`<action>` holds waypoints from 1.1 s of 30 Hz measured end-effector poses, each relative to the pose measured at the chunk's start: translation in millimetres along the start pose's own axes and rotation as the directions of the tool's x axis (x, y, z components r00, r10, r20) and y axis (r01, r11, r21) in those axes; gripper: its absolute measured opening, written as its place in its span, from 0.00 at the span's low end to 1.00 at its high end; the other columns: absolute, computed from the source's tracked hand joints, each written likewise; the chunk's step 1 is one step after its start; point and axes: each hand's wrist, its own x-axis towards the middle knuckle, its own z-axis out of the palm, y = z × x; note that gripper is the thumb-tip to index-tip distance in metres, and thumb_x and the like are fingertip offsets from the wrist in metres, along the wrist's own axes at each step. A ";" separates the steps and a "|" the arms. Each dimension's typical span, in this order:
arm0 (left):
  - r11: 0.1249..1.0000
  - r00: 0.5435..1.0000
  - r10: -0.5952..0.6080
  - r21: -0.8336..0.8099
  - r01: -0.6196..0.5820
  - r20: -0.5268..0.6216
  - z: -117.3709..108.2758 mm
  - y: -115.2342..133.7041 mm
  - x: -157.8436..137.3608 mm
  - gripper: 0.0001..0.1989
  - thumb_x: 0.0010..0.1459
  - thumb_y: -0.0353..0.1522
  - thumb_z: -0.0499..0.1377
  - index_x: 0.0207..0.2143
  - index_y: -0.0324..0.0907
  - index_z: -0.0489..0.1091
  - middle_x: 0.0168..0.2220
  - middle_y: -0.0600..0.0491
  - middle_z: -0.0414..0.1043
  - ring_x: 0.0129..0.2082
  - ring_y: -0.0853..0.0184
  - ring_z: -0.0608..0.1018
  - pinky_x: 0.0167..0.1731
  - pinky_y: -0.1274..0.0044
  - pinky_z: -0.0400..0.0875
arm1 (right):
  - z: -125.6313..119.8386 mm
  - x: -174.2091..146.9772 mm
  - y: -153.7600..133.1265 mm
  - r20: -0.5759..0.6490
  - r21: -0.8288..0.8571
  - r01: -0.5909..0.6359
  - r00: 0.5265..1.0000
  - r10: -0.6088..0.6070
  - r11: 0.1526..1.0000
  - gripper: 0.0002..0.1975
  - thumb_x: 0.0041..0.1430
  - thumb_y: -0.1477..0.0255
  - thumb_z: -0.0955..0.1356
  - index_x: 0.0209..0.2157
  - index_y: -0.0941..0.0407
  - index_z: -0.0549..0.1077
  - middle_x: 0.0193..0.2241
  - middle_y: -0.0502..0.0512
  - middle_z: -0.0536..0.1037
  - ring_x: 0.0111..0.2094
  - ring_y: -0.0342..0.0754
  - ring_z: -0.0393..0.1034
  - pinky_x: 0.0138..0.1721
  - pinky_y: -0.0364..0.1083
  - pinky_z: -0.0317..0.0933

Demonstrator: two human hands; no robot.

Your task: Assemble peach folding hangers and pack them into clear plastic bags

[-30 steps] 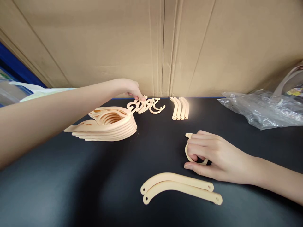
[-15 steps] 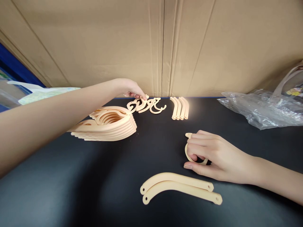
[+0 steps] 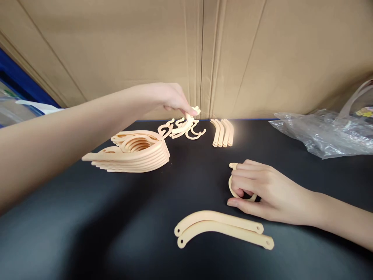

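Observation:
My left hand (image 3: 176,99) reaches to the far edge and pinches a small cream plastic piece (image 3: 196,111), too washed out by glare to make out its exact kind. Just under it lies a loose pile of cream hanger hooks (image 3: 194,134). My right hand (image 3: 259,186) rests on the table, fingers curled over a hanger hook (image 3: 233,166) that is partly hidden beneath them. In front of me, two curved hanger arms (image 3: 217,221) with holed ends lie side by side, touching.
Left of centre stands a stack of folded cream hangers (image 3: 140,155). Several more hanger arms (image 3: 221,133) lie in a row at the back. A clear plastic bag (image 3: 320,134) sits at right on the black table (image 3: 131,229). A cardboard wall (image 3: 131,46) closes off the back.
My left hand has risen and shifted right off the hook pile, with the small cream piece in its fingers. My right hand has stayed on its hook.

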 end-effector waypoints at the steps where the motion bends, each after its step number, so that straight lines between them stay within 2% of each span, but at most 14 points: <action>1: 1.000 1.000 -0.019 0.003 0.019 -0.010 -0.7 8.3 -7.1 0.21 0.46 0.52 0.64 0.34 0.46 0.78 0.33 0.52 0.72 0.40 0.58 0.74 0.38 0.74 0.59 | 0.0 0.0 0.2 0.002 -0.001 0.002 1.000 -0.002 1.000 0.13 0.68 0.70 0.66 0.28 0.55 0.61 0.25 0.44 0.67 0.27 0.40 0.58 0.36 0.44 0.53; 2: 1.000 1.000 -0.015 0.014 0.015 -0.022 0.0 16.8 -14.8 0.22 0.45 0.52 0.65 0.36 0.47 0.79 0.35 0.52 0.74 0.42 0.58 0.74 0.38 0.74 0.60 | 0.0 0.1 0.5 0.003 -0.003 0.004 1.000 -0.004 1.000 0.13 0.68 0.70 0.66 0.28 0.55 0.61 0.25 0.44 0.67 0.27 0.40 0.58 0.36 0.44 0.53; 4: 0.994 0.993 0.104 -0.013 -0.104 0.048 6.5 32.1 -31.8 0.21 0.44 0.52 0.68 0.35 0.48 0.79 0.35 0.55 0.76 0.38 0.60 0.76 0.36 0.75 0.60 | 0.1 0.4 1.2 0.008 -0.011 0.007 1.000 -0.007 1.000 0.13 0.68 0.69 0.66 0.28 0.55 0.61 0.25 0.44 0.67 0.27 0.40 0.57 0.35 0.44 0.53; 6: 0.976 0.955 0.217 -0.072 -0.207 0.200 18.9 43.4 -49.3 0.19 0.45 0.51 0.68 0.32 0.48 0.78 0.31 0.56 0.77 0.32 0.64 0.76 0.31 0.76 0.58 | 0.1 0.7 1.9 0.010 -0.018 0.005 1.000 -0.005 1.000 0.14 0.68 0.69 0.66 0.28 0.55 0.62 0.25 0.44 0.67 0.27 0.40 0.57 0.35 0.44 0.52; 9: 0.962 0.917 0.267 -0.137 -0.236 0.298 41.4 52.3 -72.5 0.16 0.46 0.48 0.69 0.28 0.46 0.77 0.25 0.58 0.76 0.24 0.69 0.74 0.23 0.77 0.56 | 0.1 0.6 2.1 0.007 -0.025 0.001 1.000 -0.001 1.000 0.13 0.68 0.68 0.66 0.28 0.55 0.63 0.25 0.45 0.67 0.27 0.41 0.58 0.34 0.43 0.52; 11: 0.961 0.918 0.267 -0.144 -0.234 0.294 53.6 54.9 -83.7 0.14 0.47 0.46 0.69 0.26 0.45 0.76 0.22 0.60 0.74 0.20 0.71 0.71 0.21 0.77 0.55 | -0.2 0.4 1.9 0.003 -0.027 0.004 1.000 -0.004 1.000 0.13 0.68 0.67 0.66 0.28 0.55 0.63 0.25 0.45 0.67 0.27 0.41 0.59 0.34 0.44 0.52; 15: 0.976 0.952 0.215 -0.077 -0.203 0.217 67.0 55.6 -92.7 0.11 0.46 0.39 0.72 0.23 0.45 0.74 0.21 0.60 0.73 0.19 0.70 0.69 0.20 0.76 0.55 | -1.0 0.3 0.8 0.005 -0.026 0.012 1.000 -0.012 1.000 0.13 0.68 0.67 0.66 0.28 0.55 0.64 0.24 0.45 0.66 0.27 0.42 0.59 0.34 0.44 0.53; 22: 0.965 0.967 0.236 -0.143 -0.222 0.091 84.5 47.0 -87.7 0.10 0.54 0.42 0.67 0.29 0.46 0.75 0.29 0.59 0.76 0.27 0.68 0.74 0.24 0.76 0.57 | -1.0 -0.1 0.4 -0.005 -0.035 0.007 1.000 -0.007 0.999 0.14 0.67 0.69 0.67 0.27 0.55 0.63 0.23 0.45 0.64 0.26 0.41 0.58 0.33 0.43 0.52; 25: 0.956 0.964 0.264 -0.140 -0.259 0.017 91.6 42.5 -89.0 0.10 0.57 0.42 0.65 0.32 0.46 0.74 0.33 0.58 0.77 0.32 0.65 0.75 0.26 0.76 0.57 | -0.9 -0.2 0.5 -0.002 -0.028 0.003 1.000 -0.003 1.000 0.14 0.67 0.68 0.67 0.27 0.55 0.62 0.24 0.45 0.65 0.26 0.41 0.59 0.34 0.43 0.52; 30: 0.944 0.953 0.289 -0.142 -0.299 -0.088 99.6 34.7 -101.7 0.14 0.65 0.45 0.57 0.44 0.46 0.72 0.41 0.55 0.74 0.34 0.65 0.75 0.31 0.75 0.61 | -0.6 -0.6 0.5 -0.011 -0.035 0.003 1.000 -0.004 0.999 0.14 0.67 0.69 0.67 0.27 0.55 0.63 0.24 0.45 0.65 0.26 0.41 0.59 0.33 0.43 0.53; 33: 0.912 0.922 0.343 -0.171 -0.373 -0.180 103.4 30.1 -116.3 0.10 0.68 0.41 0.54 0.44 0.46 0.70 0.45 0.55 0.71 0.35 0.67 0.75 0.33 0.75 0.65 | -0.9 -0.8 0.7 -0.007 -0.049 0.004 1.000 -0.005 0.999 0.14 0.67 0.68 0.66 0.27 0.55 0.63 0.24 0.45 0.65 0.26 0.41 0.59 0.33 0.43 0.53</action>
